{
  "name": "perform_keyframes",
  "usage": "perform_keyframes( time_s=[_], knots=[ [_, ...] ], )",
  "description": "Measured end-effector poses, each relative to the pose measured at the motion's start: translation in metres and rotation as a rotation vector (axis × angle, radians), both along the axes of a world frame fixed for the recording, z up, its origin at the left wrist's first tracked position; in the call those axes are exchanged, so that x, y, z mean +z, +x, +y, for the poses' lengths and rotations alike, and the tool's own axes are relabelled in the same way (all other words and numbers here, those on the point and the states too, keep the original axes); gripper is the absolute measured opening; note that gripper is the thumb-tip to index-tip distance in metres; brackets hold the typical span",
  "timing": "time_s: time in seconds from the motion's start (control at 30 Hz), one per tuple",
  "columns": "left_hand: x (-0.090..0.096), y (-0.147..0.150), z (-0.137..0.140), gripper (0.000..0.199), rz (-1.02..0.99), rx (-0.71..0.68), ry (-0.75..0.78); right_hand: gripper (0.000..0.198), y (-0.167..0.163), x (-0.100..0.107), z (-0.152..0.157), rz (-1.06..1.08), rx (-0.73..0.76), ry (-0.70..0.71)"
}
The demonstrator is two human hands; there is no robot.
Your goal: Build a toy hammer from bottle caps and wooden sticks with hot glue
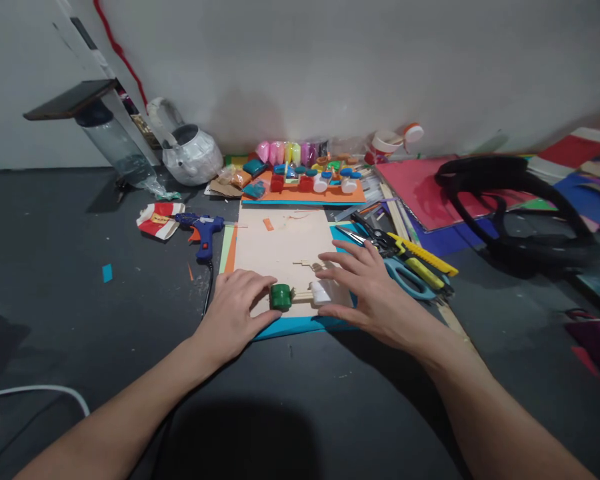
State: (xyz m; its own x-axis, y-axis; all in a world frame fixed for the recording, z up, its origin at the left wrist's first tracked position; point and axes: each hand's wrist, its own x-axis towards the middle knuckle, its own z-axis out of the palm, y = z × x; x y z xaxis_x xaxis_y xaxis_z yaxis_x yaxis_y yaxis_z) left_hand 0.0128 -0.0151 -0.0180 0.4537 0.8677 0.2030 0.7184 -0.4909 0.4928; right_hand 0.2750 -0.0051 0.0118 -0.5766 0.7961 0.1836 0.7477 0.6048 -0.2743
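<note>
My left hand (243, 301) lies at the left of a small green bottle cap (281, 297). Its finger and thumb are apart at the cap's near edges; whether they touch it I cannot tell. A pale wooden stick piece (303, 295) links the green cap to a white cap (321, 292). Spread over the right side, my right hand (363, 283) has its fingers stretched out around the white cap, without a clear grip. Another small stick piece (305, 263) lies just beyond. Beneath all this is a cream sheet (280, 250) on a stack of coloured paper.
A blue glue gun (206, 233) lies left of the paper. Scissors (410, 279) and a yellow cutter (425, 255) lie right. Behind are capped stick models (313, 181), clay packs (290, 153), a silver pot (190, 153) and a bottle (120, 147). A black strap (520, 247) sits right.
</note>
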Motion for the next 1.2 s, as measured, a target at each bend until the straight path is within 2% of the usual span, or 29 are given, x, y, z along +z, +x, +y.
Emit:
perform_keyframes(
  time_s=[0.17, 0.4, 0.67, 0.93, 1.2],
  knots=[
    [-0.002, 0.000, 0.001, 0.027, -0.002, -0.012, 0.007, 0.028, 0.003, -0.001, 0.001, -0.073, 0.003, -0.001],
    [-0.003, 0.000, 0.002, 0.031, -0.011, 0.022, 0.042, 0.026, -0.002, -0.006, 0.002, -0.036, -0.022, 0.007],
    [-0.003, -0.002, 0.004, 0.033, 0.005, 0.039, 0.024, 0.039, 0.001, -0.005, 0.002, -0.042, -0.032, 0.004],
    [-0.006, -0.002, 0.004, 0.036, -0.043, -0.010, 0.064, 0.036, -0.001, -0.004, 0.001, -0.030, -0.029, 0.007],
    [-0.004, -0.001, 0.004, 0.030, -0.039, -0.017, 0.034, 0.022, -0.019, -0.002, -0.006, 0.071, 0.022, 0.034]
  ],
)
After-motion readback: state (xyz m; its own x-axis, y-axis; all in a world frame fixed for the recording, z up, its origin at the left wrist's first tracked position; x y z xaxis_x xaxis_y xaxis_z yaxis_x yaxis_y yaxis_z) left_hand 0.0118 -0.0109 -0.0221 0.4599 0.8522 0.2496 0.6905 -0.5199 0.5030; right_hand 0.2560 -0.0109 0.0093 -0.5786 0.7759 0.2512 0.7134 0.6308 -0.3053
